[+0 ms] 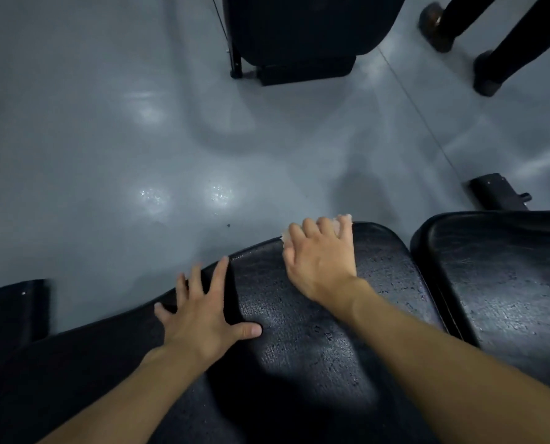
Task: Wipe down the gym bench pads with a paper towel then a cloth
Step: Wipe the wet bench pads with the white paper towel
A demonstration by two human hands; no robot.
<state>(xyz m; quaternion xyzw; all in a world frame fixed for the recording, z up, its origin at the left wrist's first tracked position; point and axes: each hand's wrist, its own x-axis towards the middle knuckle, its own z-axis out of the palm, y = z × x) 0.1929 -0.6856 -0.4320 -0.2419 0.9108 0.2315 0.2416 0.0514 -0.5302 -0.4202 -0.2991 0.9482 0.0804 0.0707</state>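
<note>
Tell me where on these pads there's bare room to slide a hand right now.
Free: on the near pad, the strip between the left hand and right hand, widening toward you; also the right pad past the gap. Crowded: the near pad's far edge, where the right hand holds the paper towel.

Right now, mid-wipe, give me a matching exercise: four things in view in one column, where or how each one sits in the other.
1. left hand
2. right hand
3. paper towel
4. second pad

A. white, peeking out from under fingers at the far edge of the near pad
B. right of a gap, no hand on it
C. spread flat on the near pad's left side
D. pressing down on the paper towel

Pairs: 1-C, 2-D, 3-A, 4-B
</note>
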